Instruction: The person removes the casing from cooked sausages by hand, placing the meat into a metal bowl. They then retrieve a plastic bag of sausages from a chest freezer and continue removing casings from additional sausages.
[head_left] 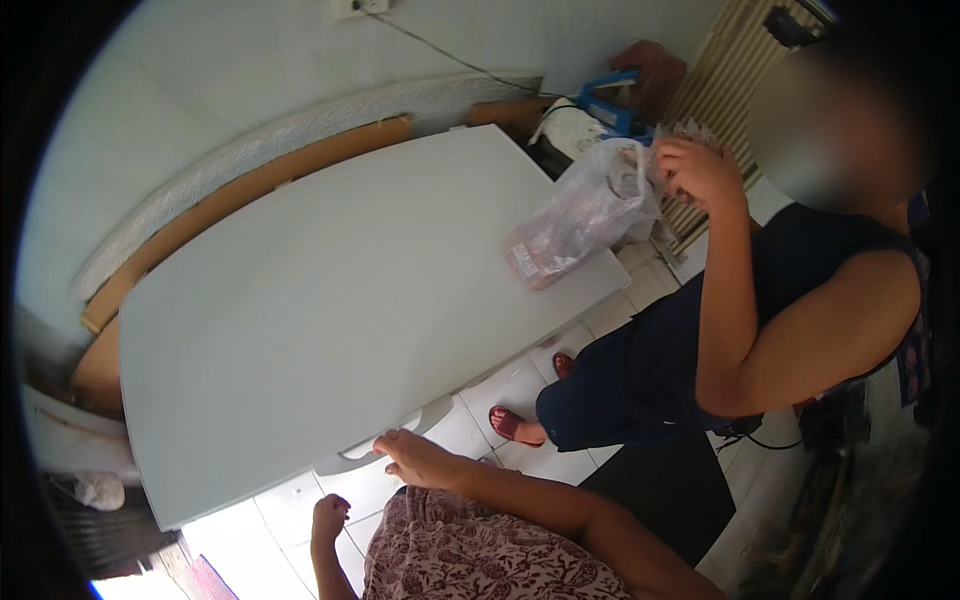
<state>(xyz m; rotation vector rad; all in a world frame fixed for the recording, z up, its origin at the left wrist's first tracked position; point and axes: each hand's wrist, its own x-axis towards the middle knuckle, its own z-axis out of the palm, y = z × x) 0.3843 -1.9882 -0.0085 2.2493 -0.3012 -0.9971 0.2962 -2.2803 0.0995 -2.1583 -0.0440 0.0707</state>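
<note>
Close to the near edge of the white table (320, 310), my right hand (415, 459) is held with its fingers loosely bent and apart, nothing seen in it. It is beside a pale carrying handle (358, 457) on that edge; whether it touches cannot be told. Lower and to the left, over the tiled floor, my left hand (331, 517) has its fingers curled in, with no object seen. At the table's far right, a clear plastic bag (590, 205) with pinkish contents rests on the tabletop. A co-worker's hand (700, 172) is at the bag's top.
The co-worker stands at the table's right end in dark clothes. Brown boards (250, 205) line the wall behind the table. A blue object (612, 103) and a white bundle (570, 130) lie beyond its far right corner. A dark mat (670, 500) covers some floor.
</note>
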